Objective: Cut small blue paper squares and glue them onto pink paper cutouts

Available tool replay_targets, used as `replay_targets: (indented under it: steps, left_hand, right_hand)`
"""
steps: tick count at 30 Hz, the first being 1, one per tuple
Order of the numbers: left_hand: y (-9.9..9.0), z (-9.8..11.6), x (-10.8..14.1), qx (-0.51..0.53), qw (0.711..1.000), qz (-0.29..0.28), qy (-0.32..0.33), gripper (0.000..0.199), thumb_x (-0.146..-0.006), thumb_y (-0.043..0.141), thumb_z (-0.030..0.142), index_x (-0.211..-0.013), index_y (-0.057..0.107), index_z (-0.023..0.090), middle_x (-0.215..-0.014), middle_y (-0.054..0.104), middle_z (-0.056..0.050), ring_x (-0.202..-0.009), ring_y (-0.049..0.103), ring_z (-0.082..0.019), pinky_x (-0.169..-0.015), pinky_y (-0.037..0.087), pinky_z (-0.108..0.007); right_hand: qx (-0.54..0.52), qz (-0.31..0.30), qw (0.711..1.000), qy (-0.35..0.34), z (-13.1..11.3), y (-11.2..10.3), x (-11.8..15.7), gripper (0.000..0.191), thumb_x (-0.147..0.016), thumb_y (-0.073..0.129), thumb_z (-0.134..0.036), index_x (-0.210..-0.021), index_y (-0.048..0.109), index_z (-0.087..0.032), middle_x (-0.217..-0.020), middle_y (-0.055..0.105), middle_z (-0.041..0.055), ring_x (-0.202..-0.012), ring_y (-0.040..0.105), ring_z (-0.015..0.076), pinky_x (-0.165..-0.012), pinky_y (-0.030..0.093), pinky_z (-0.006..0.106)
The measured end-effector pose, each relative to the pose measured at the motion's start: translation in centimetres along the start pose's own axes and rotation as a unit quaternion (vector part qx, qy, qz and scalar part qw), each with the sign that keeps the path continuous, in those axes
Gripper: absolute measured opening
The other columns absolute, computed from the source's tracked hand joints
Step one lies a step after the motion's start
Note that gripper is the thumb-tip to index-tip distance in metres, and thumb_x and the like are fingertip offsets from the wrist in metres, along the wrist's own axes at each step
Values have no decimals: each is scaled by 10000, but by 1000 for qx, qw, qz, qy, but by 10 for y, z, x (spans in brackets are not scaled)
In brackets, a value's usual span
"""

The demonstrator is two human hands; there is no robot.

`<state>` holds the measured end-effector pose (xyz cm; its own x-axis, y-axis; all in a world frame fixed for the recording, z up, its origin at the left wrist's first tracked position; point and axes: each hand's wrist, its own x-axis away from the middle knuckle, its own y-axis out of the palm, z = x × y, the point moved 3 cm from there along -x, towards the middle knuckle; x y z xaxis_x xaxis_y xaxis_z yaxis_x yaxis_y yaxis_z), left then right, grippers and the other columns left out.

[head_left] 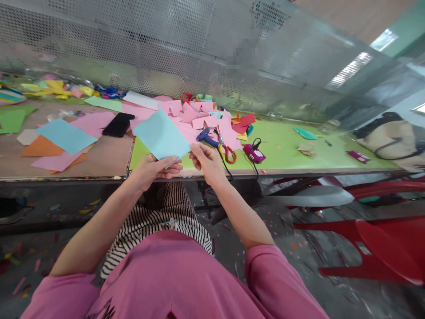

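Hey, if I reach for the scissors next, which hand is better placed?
Probably your right hand: the scissors lie just to its right, and only its fingertips are at the blue paper's corner. Your left hand is farther away, holding the paper near its lower edge.

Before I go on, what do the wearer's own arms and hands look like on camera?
Both the left hand and right hand are bare, with no gloves. No watch or bracelet shows. The short, loose sleeves are plain pink, matching the shirt. Any rings are too small to tell.
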<state>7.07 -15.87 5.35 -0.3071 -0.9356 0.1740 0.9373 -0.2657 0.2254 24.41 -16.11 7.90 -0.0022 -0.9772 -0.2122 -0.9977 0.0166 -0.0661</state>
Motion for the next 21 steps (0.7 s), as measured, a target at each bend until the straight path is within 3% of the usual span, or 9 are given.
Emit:
replay_targets:
  steps: [5,12,16,21]
  left_hand:
    - [3,1,1,-41,995,45,73,351,-738,788,448,-862,765,121,-799,798,-122,-734,765,-223,-591,610,-264]
    - [5,1,7,-133,971,61,190,338,-821,733,458,-847,775,123,-787,803,-101,-697,763,-211,-622,635,-276]
    - [5,1,10,-146,969,57,189,337,-834,722,458,-836,780,125,-784,804,-96,-691,763,-209,-634,641,-277]
    - [4,1,6,-105,981,59,149,322,-768,770,437,-821,764,120,-739,791,-102,-654,750,-211,-582,618,-277]
  right_hand:
    - [0,-52,999,8,5,12,8,483,-702,811,-648,-707,604,-212,-583,441,-76,-502,320,66,-440,222,230]
    - [-47,-42,998,8,10,19,12,474,-718,814,-612,-679,556,-216,-530,363,-98,-487,257,63,-454,178,237]
    - [-76,-49,996,20,10,20,12,487,-735,796,-618,-680,527,-215,-525,371,-104,-469,250,52,-452,175,230]
    - [-76,-13,997,21,7,16,11,512,-662,848,-608,-685,511,-222,-555,373,-109,-466,244,49,-431,192,229]
